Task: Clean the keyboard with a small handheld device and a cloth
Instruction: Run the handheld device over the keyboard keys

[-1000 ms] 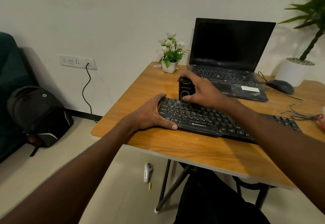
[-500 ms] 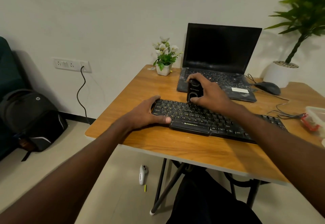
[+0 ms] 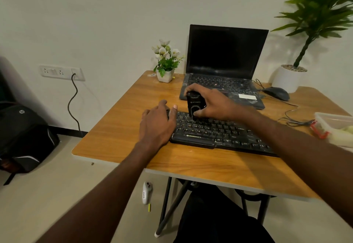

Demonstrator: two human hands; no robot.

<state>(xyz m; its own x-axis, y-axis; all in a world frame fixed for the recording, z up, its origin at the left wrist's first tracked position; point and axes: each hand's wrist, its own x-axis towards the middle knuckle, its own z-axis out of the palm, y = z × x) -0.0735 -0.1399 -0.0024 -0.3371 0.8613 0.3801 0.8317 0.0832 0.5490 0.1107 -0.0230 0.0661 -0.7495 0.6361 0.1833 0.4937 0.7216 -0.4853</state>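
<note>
On a wooden table (image 3: 122, 137), a black keyboard (image 3: 219, 132) lies centre, the left hand (image 3: 157, 123) resting flat-fingered on its 9 o'clock end, the right hand (image 3: 212, 103) gripping a small black device (image 3: 193, 104) upright on its far keys, a laptop (image 3: 225, 65) at 12 o'clock.

Centre frame: right hand (image 3: 214, 103) gripping black handheld device (image 3: 194, 105) upright on keyboard (image 3: 219, 132); left hand (image 3: 157, 123) resting on keyboard's left end. Laptop (image 3: 225, 61) behind.
</note>
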